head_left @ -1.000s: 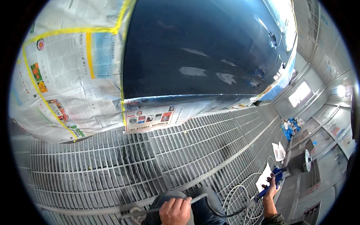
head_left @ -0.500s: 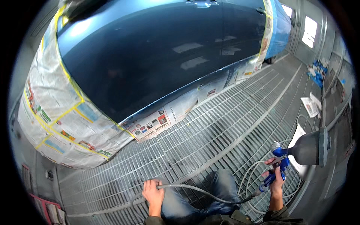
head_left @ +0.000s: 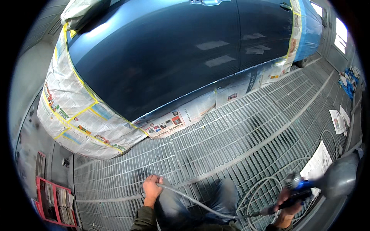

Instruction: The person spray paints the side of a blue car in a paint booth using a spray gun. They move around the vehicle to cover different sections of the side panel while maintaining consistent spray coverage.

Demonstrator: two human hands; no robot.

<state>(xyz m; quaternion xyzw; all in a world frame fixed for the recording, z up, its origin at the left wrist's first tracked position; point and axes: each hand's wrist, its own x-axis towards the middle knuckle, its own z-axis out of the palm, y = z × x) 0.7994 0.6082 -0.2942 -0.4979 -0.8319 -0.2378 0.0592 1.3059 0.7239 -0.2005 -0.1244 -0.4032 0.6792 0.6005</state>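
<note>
My left hand (head_left: 152, 185) is closed around a grey air hose (head_left: 192, 200) beside my left knee. From there the hose runs across my legs to a blue spray gun (head_left: 302, 185), which my right hand (head_left: 289, 206) grips at the lower right. A dark grey paint cup (head_left: 341, 181) is attached to the gun and points to the right. Motion blurs the gun and the right fingers. Ahead stands a car with dark blue doors (head_left: 165, 65), glossy and reflecting sheets of paper. Newspaper masking (head_left: 83, 115) and yellow tape surround the panels.
Metal grating (head_left: 216, 146) forms the floor. Loops of hose (head_left: 250, 192) and a paper sheet (head_left: 318, 163) lie near my right hand. More papers (head_left: 338, 121) and crumpled blue-white material (head_left: 348, 82) lie along the right wall. A red rack (head_left: 56, 202) holding folded papers stands at lower left.
My view has shifted left, so the car appears farther right. The spray gun has swung lower and its cup tilts differently. My left hand keeps hold of the hose.
</note>
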